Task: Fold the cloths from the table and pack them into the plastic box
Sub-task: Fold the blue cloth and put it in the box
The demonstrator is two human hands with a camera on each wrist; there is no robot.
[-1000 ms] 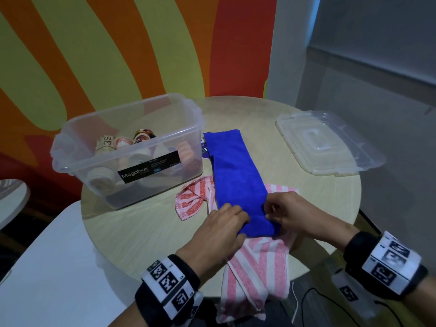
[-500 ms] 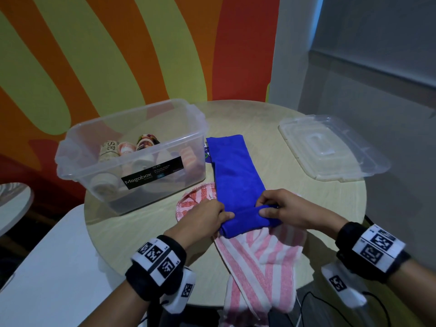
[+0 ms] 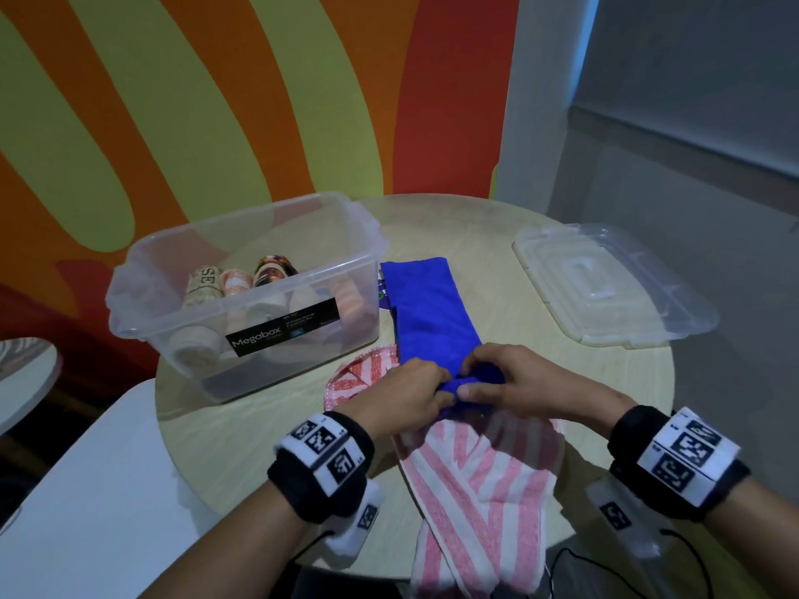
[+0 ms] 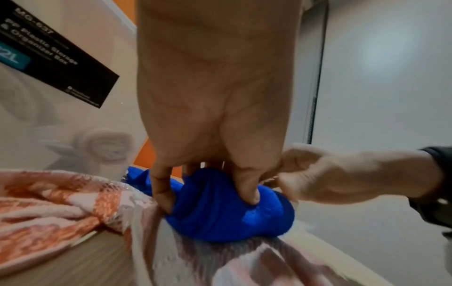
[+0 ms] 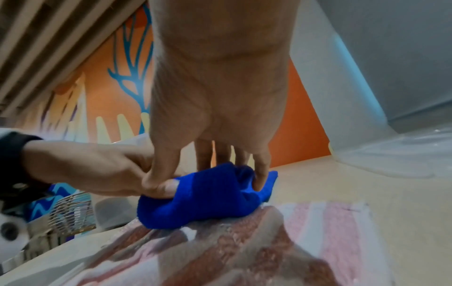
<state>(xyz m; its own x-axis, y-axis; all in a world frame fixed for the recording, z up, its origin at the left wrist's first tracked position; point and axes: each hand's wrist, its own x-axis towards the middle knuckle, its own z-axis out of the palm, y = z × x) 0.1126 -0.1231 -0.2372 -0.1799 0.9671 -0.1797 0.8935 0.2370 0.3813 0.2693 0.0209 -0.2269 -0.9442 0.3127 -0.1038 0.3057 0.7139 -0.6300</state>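
Note:
A long blue cloth [image 3: 428,313] lies on the round table, its near end rolled up into a thick roll [image 4: 227,211] [image 5: 208,201]. My left hand [image 3: 410,386] grips the roll's left part, fingers and thumb curled round it [image 4: 208,189]. My right hand [image 3: 514,382] grips its right part [image 5: 210,174]. Under the blue cloth lies a pink-and-white striped cloth [image 3: 480,482] that hangs over the table's near edge. The clear plastic box [image 3: 337,239] stands at the left and holds several rolled cloths [image 3: 233,283].
The box's clear lid [image 3: 605,287] lies at the table's right side. The table's [image 3: 268,451] near rim runs just in front of my wrists. A striped orange, green and red wall stands behind. A white surface [image 3: 86,490] is at the lower left.
Both hands have rolled the blue cloth's near end away from me; the roll has grown thicker and the hands have come together over it.

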